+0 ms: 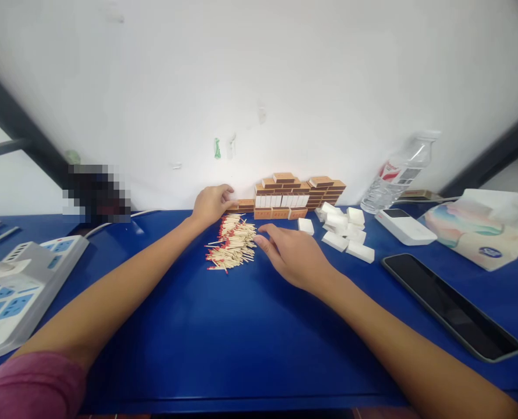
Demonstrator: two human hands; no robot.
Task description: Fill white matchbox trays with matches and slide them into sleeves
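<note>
A heap of red-tipped matches (231,244) lies on the blue table (241,349). My right hand (291,256) rests palm down just right of the heap, fingers stretched toward it and touching its edge. My left hand (210,205) reaches behind the heap, fingers curled on a brown matchbox (242,205) at the left end of a stack of brown matchboxes (298,196) against the wall. Several white inner trays (344,231) lie loose to the right of the stack.
A white power strip (18,285) sits at the left edge. On the right are a black phone (451,305), a white device (405,226), a tissue pack (477,233) and a tilted plastic bottle (396,174). The white wall stands close behind.
</note>
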